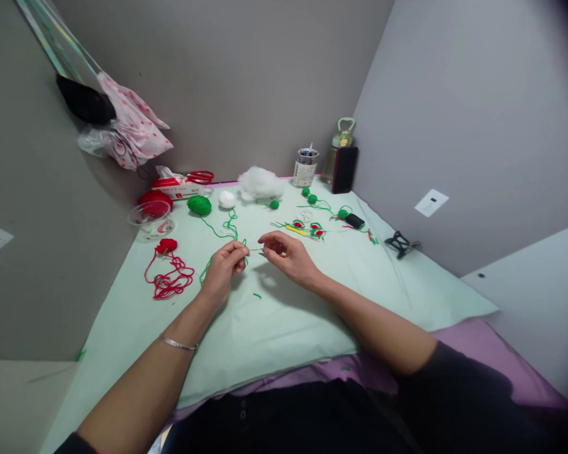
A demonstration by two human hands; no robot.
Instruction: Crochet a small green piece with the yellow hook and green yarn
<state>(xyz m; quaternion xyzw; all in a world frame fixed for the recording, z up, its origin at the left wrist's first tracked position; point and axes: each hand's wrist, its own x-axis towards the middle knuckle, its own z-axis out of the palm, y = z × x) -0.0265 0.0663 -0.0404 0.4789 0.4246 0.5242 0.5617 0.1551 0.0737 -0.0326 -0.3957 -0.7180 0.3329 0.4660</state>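
Observation:
My left hand (224, 265) is closed in a pinch on green yarn (244, 243), whose strand trails back over the table. A thin, straight line, perhaps a needle or thread, spans the small gap to my right hand (286, 253). That hand is curled, thumb and fingers close together, with a small dark pointed piece (262, 254) showing at the fingertips; its kind is too small to tell. Below the hands lies a short green yarn snippet (257, 295). Behind the left hand, the strand leads toward a green yarn ball (199, 205).
Tangled red yarn (173, 277) lies at left, near a clear plastic tub (151, 221). White stuffing (260, 183), a white ball (226, 200) and a pen can (305, 169) stand behind. Small red-green crochet pieces (316, 228) and a yellow-handled hook (296, 231) lie right. Walls enclose the table.

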